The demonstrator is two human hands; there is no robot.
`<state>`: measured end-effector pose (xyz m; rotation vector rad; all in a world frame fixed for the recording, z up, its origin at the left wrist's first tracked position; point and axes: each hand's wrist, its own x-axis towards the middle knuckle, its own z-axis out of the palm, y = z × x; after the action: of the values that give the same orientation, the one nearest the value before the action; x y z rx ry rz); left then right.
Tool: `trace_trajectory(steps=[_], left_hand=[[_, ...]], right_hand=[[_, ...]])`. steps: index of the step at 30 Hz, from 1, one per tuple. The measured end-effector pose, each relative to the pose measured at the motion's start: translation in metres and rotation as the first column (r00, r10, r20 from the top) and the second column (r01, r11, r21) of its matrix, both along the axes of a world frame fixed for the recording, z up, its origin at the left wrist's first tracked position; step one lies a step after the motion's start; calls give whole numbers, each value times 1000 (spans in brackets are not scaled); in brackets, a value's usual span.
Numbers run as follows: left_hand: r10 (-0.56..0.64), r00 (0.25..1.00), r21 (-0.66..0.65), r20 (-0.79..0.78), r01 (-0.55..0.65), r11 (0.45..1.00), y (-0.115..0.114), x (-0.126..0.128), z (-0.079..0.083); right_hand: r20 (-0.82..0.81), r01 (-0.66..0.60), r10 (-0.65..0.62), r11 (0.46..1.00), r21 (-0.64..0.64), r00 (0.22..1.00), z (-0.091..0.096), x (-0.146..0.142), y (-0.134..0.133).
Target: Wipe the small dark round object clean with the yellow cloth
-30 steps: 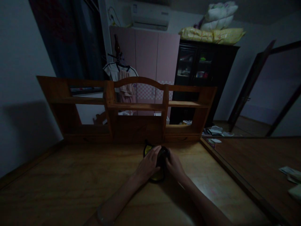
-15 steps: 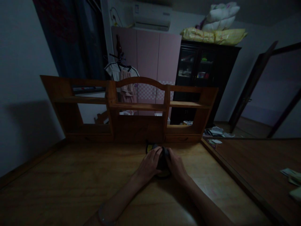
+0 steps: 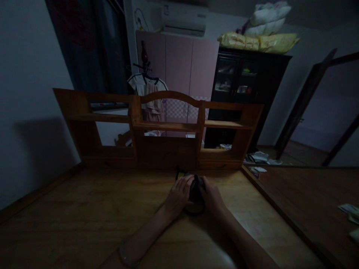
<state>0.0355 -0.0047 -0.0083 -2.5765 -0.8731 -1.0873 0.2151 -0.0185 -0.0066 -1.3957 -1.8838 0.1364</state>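
A dark object with black-edged, yellowish parts (image 3: 194,207) lies on the wooden desk (image 3: 112,209); the dim light and my fingers hide its exact kind. My left hand (image 3: 178,194) curls over its left side, fingers closed against the dark middle. From the right, my right hand (image 3: 212,196) grips the other side, its fingertips partly hidden behind a dark raised piece. A yellowish end sticks out toward me below the hands, and another black-rimmed bit shows beyond the left fingers. A thin bracelet (image 3: 125,256) circles my left forearm.
Behind the hands stands a wooden shelf unit (image 3: 168,127) along the desk's back edge. A raised wooden rim (image 3: 276,205) runs down the desk's right side, with a brown surface (image 3: 314,194) beyond it. A wall (image 3: 28,149) closes off the left.
Both hands stay on the dark object. Its yellowish near end shows a little more below them now. The whole view has shifted slightly.
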Motion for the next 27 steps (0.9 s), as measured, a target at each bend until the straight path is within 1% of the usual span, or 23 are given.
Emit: trace_trajectory(steps=[4,7,9,14,17,19,22,27], left_hand=[[-9,998,23,58,8,1000,2,0,-2],[8,994,22,107,-10,1000,4,-1,-5],[4,990,13,143,-6,1000,6,-2,-6],[23,975,-57,222,-11,998,10,-4,-9],[33,964,-73,263,-14,997,12,-4,-9],[31,961,-94,275,-5,996,12,-4,-9],[7,963,-112,269,24,993,12,-4,-10],[-59,977,-102,203,81,992,10,-6,-9]], right_hand=[[-58,14,-15,1000,-9,998,-3,0,4],[-130,-49,49,999,0,990,-1,-2,3],[-161,-85,85,996,5,983,2,-4,1],[-221,-116,115,993,12,968,12,-11,-8],[-233,-142,139,990,1,963,19,-14,-14],[-227,-171,162,985,-22,960,21,-14,-15],[-238,-224,210,974,-32,948,19,-12,-13],[-236,-275,263,961,-20,936,13,-9,-9]])
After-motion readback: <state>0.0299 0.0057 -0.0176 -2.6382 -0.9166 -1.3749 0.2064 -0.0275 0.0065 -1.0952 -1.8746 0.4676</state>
